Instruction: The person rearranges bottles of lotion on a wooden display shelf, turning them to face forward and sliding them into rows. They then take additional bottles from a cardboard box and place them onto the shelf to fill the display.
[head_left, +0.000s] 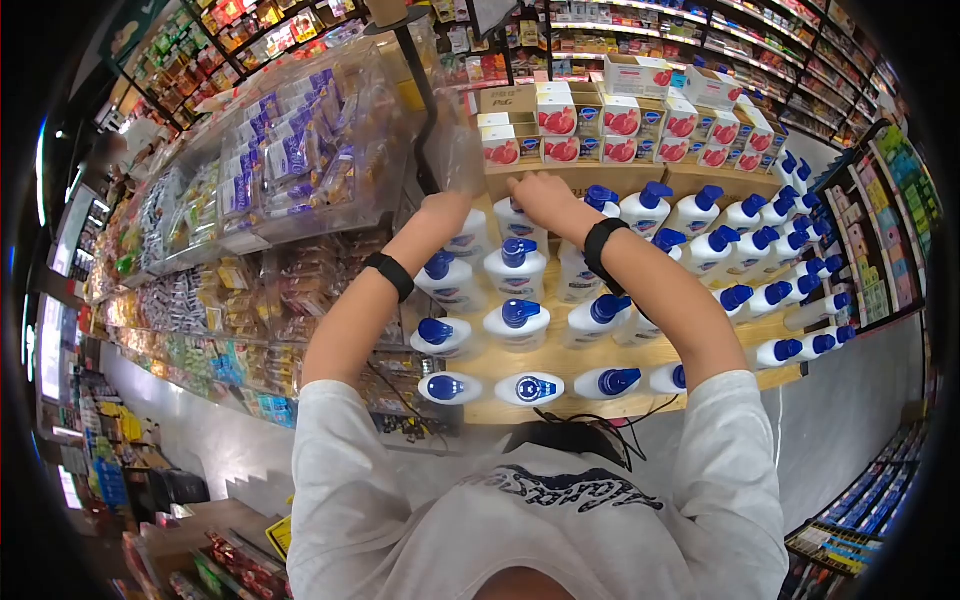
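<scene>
White pump bottles [517,270] with blue pump heads stand upright in rows on a light wooden table. At the back row, my right hand [545,203] has its fingers curled at the top of a pump bottle [508,228], covering most of its pump head. My left hand [446,212] is at the back left corner, just above another white bottle [468,240] whose top is hidden. Its fingers are hard to make out beside a blurred, see-through plastic sheet or panel [462,158]. Black bands circle both wrists.
Boxes with red fruit pictures [560,122] are stacked behind the bottles. A clear bin of purple-labelled packets [290,150] stands close on the left, with a dark pole [424,110] beside it. Black cables [615,425] hang at the table's front edge. Store shelves [870,220] stand to the right.
</scene>
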